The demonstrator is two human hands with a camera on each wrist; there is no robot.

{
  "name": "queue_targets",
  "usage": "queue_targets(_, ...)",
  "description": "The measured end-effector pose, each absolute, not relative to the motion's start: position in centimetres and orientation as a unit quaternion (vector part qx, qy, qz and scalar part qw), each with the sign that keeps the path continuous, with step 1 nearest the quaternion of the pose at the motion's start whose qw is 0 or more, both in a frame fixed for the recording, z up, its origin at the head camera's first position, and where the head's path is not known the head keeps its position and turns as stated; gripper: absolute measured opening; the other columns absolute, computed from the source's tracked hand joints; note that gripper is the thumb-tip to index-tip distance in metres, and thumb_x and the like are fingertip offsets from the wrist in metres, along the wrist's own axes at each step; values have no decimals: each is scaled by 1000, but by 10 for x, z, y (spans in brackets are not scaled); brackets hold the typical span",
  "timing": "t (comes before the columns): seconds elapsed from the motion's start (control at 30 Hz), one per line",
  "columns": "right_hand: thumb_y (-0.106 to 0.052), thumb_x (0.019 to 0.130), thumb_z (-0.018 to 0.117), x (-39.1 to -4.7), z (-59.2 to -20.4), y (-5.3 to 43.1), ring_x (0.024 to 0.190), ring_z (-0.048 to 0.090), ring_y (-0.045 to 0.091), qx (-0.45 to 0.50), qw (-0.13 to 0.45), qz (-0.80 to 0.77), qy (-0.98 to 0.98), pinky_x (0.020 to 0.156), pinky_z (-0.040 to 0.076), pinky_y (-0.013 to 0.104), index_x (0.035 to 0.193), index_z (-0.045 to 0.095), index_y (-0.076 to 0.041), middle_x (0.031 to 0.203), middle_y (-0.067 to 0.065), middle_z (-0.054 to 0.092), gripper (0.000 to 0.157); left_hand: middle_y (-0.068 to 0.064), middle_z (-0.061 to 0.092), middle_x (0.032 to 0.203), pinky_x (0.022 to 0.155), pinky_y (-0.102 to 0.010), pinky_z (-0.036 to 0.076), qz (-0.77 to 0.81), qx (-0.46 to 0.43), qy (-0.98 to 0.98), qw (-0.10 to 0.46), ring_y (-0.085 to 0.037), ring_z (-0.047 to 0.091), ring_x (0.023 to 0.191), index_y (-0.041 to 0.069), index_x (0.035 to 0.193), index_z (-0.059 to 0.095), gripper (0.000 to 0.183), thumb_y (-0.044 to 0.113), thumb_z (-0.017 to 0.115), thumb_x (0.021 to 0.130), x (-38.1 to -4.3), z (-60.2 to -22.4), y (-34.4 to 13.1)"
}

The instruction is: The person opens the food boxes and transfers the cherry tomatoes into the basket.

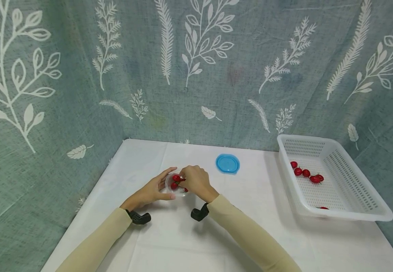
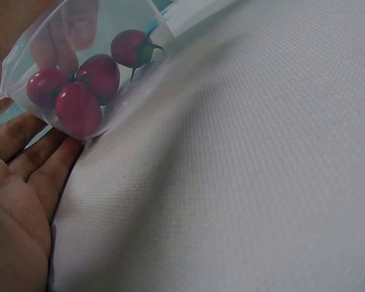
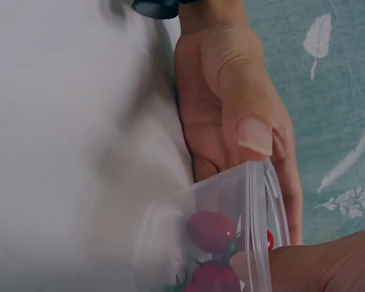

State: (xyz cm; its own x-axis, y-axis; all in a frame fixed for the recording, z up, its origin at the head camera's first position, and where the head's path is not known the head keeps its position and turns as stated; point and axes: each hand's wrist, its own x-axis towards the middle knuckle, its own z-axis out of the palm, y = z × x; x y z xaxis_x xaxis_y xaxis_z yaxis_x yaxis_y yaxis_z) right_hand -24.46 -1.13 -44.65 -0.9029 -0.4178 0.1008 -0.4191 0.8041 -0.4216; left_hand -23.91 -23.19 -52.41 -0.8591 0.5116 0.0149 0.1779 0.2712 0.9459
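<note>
A small clear plastic container point(image 1: 170, 192) stands on the white table. Several red cherry tomatoes point(image 2: 79, 109) with green stems lie inside it, showing through its wall in both wrist views. My left hand point(image 1: 152, 190) holds the container from its left side, thumb at the near rim and fingers round the far side. From the right, my right hand point(image 1: 196, 182) reaches down into the opening. Its fingertips are bent together at a cherry tomato point(image 1: 182, 180), partly hidden by the hand. In the right wrist view the right thumb point(image 3: 310, 267) dips inside the rim.
Behind the container, slightly to the right, lies a blue lid point(image 1: 228, 164). A white perforated basket point(image 1: 339, 189) stands at the table's right side, with several more cherry tomatoes point(image 1: 306, 173) along its left part. A green leaf-patterned curtain point(image 1: 196, 75) hangs behind the table.
</note>
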Motion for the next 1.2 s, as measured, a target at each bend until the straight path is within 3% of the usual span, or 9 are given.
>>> queue_targets(0.3, -18, 84, 88, -244, -442, -8, 68, 62, 13, 257, -16, 169, -951, 51, 49, 27, 100, 83, -12, 85, -4, 75, 18, 4, 15, 170, 123, -51, 24, 564, 224, 781, 148, -26, 15, 156, 31, 166, 20, 105, 22, 88, 85, -239, -524, -232)
queue_targets(0.4, -21, 83, 88, -244, -441, -8, 62, 54, 10, 265, -32, 145, -953, 47, 44, 26, 86, 81, -13, 71, -7, 68, 11, 4, 15, 170, 123, -52, 23, 563, 224, 782, 146, -27, 14, 156, 27, 166, 19, 106, 20, 88, 85, -239, -525, -232)
queue_targets(0.53, -28, 82, 90, -244, -439, -8, 58, 49, 9, 268, -38, 122, -955, 46, 41, 26, 71, 75, -16, 61, -10, 59, 21, 4, 15, 170, 124, -54, 21, 566, 224, 780, 146, -27, 12, 157, 26, 166, 19, 106, 19, 88, 85, -240, -525, -232)
queue_targets(0.8, -37, 81, 90, -242, -448, -11, 61, 59, 12, 250, -7, 92, -964, 48, 48, 29, 82, 80, -18, 67, -9, 66, 22, 5, 14, 170, 124, -53, 21, 567, 225, 779, 146, -28, 11, 157, 28, 166, 19, 105, 20, 87, 86, -239, -527, -232)
queue_targets(1.03, -43, 82, 88, -240, -454, -16, 53, 56, 14, 239, 23, 57, -969, 42, 45, 28, 71, 71, -15, 58, -6, 59, 35, 6, 14, 170, 124, -53, 20, 570, 231, 776, 144, -27, 10, 157, 30, 166, 20, 105, 20, 88, 85, -239, -527, -232)
queue_targets(1.2, -37, 82, 89, -241, -454, -16, 53, 57, 14, 246, 43, 59, -966, 41, 44, 27, 72, 72, -15, 60, -6, 61, 30, 6, 16, 170, 124, -51, 21, 571, 230, 775, 142, -25, 12, 157, 34, 165, 21, 106, 22, 89, 84, -240, -528, -233)
